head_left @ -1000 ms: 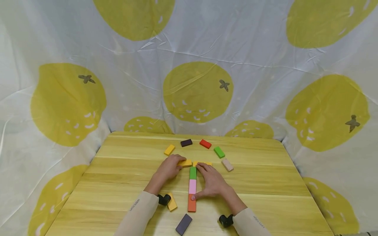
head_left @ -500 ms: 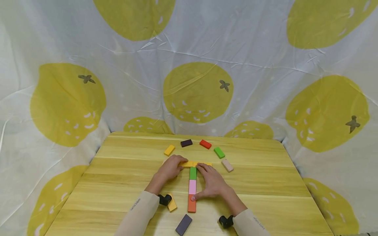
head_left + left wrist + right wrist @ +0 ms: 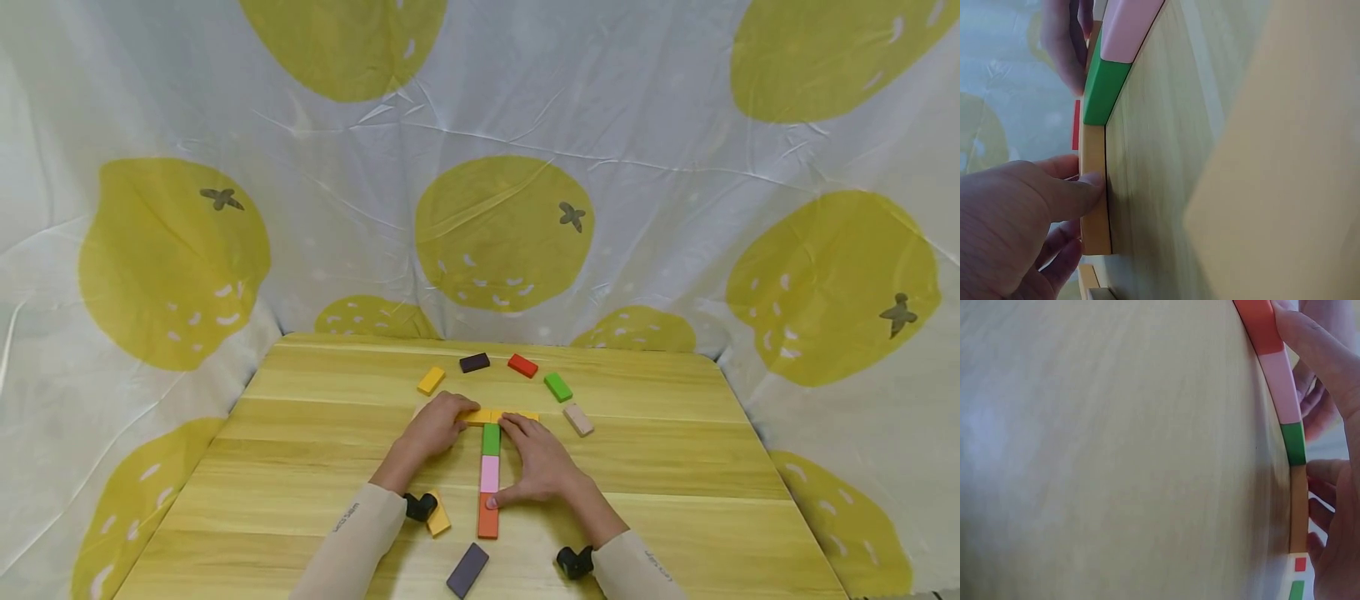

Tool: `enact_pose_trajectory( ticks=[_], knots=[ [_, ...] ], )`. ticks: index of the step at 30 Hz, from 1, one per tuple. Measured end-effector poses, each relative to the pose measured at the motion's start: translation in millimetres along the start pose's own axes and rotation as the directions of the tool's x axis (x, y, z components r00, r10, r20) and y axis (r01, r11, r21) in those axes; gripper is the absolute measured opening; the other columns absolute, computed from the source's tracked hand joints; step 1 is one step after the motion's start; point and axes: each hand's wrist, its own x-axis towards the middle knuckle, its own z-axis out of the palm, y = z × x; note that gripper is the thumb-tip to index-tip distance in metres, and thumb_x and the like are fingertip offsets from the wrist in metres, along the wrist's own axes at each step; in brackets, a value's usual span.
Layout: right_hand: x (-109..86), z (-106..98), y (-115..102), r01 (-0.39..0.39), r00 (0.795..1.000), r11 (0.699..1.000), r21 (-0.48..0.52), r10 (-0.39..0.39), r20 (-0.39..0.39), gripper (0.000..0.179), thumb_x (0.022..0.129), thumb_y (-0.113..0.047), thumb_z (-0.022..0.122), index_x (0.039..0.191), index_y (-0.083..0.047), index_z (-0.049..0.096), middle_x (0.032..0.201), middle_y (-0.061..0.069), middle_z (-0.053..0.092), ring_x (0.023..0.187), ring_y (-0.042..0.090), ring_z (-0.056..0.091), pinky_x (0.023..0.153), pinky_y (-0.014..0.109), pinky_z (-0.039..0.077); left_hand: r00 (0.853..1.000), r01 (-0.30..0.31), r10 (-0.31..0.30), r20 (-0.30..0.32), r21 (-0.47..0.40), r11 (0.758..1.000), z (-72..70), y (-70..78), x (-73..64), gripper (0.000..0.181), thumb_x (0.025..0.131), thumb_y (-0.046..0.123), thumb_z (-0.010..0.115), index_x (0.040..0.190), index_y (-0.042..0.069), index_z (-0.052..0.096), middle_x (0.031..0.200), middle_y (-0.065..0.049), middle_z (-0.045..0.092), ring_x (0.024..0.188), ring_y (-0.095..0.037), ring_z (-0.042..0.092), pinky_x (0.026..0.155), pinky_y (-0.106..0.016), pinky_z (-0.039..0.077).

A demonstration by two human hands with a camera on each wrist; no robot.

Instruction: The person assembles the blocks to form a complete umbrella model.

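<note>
A row of green (image 3: 491,439), pink (image 3: 490,473) and orange (image 3: 487,523) wooden blocks runs away from me on the table. Across its far end lie two yellow blocks, end to end, making a T. My left hand (image 3: 433,427) pinches the left yellow block (image 3: 1094,206), its thumb on the near side and fingers behind. My right hand (image 3: 542,458) is spread along the row's right side. Its thumb rests on the orange block, and its fingertips touch the right yellow block (image 3: 1298,509), which they partly cover.
Beyond the T, yellow (image 3: 431,381), dark (image 3: 474,362), red (image 3: 522,366), green (image 3: 558,387) and pale wood (image 3: 578,419) blocks curve in an arc. Another yellow block (image 3: 438,515) lies by the left wrist, with a dark grey block (image 3: 467,571) nearer. A lemon-print curtain (image 3: 502,233) hangs behind.
The left hand has slid the left yellow block slightly right, closing the small gap to the other yellow block. My right hand has stayed in place.
</note>
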Motion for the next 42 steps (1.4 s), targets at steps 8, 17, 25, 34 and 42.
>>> enact_pose_trajectory(
  ticks=[8,17,25,34,42],
  knots=[
    [1.2,-0.6,1.0,0.008,1.000,1.000,-0.013,-0.007,0.007,0.136,0.058,-0.092,0.072,0.163,-0.016,0.031,0.169,0.004,0.030,0.153,0.032,0.033,0.123,0.054,0.033,0.998,0.027,-0.031,0.057,0.077,0.997,2.6,10.4,-7.0,0.047,0.101,0.028,0.066,0.144,0.009,0.060,0.147,-0.012,0.058,0.136,-0.033,0.052,0.114,-0.051,0.045],
    [0.5,0.1,0.6,0.014,1.000,1.000,-0.020,-0.014,0.015,0.137,0.058,-0.093,0.070,0.163,-0.015,0.030,0.169,0.004,0.029,0.154,0.032,0.032,0.123,0.054,0.032,0.995,-0.003,0.001,0.100,0.022,1.000,5.5,18.0,-21.7,0.064,0.104,0.043,0.057,0.156,0.007,0.044,0.162,-0.013,0.040,0.151,-0.033,0.036,0.122,-0.054,0.035],
    [-0.1,0.5,0.6,0.027,1.000,0.999,-0.030,-0.027,0.013,0.120,0.074,-0.087,0.063,0.163,-0.014,0.031,0.168,0.004,0.030,0.154,0.032,0.032,0.123,0.054,0.031,0.988,-0.032,0.026,0.153,0.038,0.999,2.3,21.5,-34.7,0.076,0.096,0.051,0.061,0.159,0.013,0.041,0.167,-0.006,0.034,0.157,-0.034,0.026,0.125,-0.055,0.029],
    [1.5,0.7,4.2,0.040,0.999,0.999,0.011,-0.040,0.005,0.078,0.095,-0.047,0.059,0.161,-0.012,0.035,0.166,0.007,0.034,0.152,0.032,0.034,0.123,0.055,0.032,0.975,-0.091,0.073,0.210,0.078,0.993,3.4,20.3,-38.5,0.115,0.077,0.083,0.065,0.165,0.018,0.027,0.172,-0.001,0.023,0.161,-0.029,0.016,0.130,-0.053,0.017],
    [3.1,3.5,7.7,0.030,0.999,0.998,0.053,-0.030,-0.018,0.077,0.090,-0.033,0.061,0.159,-0.011,0.038,0.163,0.010,0.036,0.149,0.033,0.039,0.119,0.056,0.037,0.968,-0.117,0.081,0.236,0.143,0.983,7.8,25.8,-37.1,0.142,0.055,0.098,0.067,0.166,0.021,0.022,0.174,0.002,0.017,0.161,-0.032,0.012,0.128,-0.060,0.015]
  ],
)
